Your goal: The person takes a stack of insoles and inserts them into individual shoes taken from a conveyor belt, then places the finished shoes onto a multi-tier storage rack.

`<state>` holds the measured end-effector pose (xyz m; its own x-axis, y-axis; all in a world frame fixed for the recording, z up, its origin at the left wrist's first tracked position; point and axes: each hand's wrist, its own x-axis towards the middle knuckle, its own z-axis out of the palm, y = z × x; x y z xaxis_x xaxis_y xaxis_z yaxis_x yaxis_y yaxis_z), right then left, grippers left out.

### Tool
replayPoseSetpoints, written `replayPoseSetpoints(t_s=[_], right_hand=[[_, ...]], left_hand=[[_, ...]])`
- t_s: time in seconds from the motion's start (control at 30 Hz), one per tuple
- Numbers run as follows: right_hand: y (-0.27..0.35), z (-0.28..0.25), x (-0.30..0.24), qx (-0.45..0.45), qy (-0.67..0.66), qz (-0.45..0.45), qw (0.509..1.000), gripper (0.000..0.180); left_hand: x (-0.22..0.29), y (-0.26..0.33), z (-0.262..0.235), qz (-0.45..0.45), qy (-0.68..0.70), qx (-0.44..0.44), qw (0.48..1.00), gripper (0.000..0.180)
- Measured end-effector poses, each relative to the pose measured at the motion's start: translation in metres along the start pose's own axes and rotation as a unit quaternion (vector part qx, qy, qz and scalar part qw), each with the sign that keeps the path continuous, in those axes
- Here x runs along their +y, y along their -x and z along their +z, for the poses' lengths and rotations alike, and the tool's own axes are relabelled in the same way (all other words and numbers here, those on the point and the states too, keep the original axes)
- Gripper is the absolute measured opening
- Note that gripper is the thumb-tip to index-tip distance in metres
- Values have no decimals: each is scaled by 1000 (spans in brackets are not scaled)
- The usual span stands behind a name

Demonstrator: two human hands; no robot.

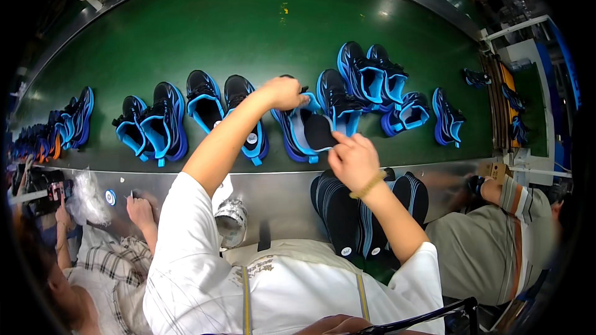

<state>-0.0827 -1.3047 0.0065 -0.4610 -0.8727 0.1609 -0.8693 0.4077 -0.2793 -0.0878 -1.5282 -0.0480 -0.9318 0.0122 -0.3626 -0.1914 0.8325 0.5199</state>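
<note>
On the green belt a black and blue sneaker (pixel 290 133) lies in front of me with its opening toward me. My left hand (pixel 287 93) is closed on the front of its opening, at the tongue, and pulls it up. My right hand (pixel 355 158) pinches one end of a black insole (pixel 319 133); the other end reaches into the shoe's opening. Just right of it stands another sneaker (pixel 336 100). To the left are a sneaker with a white round sticker inside (pixel 246 118) and a further sneaker (pixel 205 99).
Nested stacks of black insoles (pixel 335 211) lie on the metal ledge (pixel 285 192) beside my right forearm. A clear-wrapped roll (pixel 232 220) stands left of them. More sneakers (pixel 164 121) line the belt. Co-workers sit at both sides; one hand (pixel 140 211) rests at left.
</note>
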Motion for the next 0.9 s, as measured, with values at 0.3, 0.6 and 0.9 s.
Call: replayPoseSetpoints(t_s=[0.3,0.6,0.9], right_hand=[[-37,106,-11,-124,74,116,983,14],[-42,59,-28,-222,80,168,957,33],[-53,94,2,-321,38,56,945,18]], left_hand=[[-19,19,44,-108,334,106,930,48],[-15,25,61,-85,307,217,923,53],[-20,20,57,-91,321,141,932,50]])
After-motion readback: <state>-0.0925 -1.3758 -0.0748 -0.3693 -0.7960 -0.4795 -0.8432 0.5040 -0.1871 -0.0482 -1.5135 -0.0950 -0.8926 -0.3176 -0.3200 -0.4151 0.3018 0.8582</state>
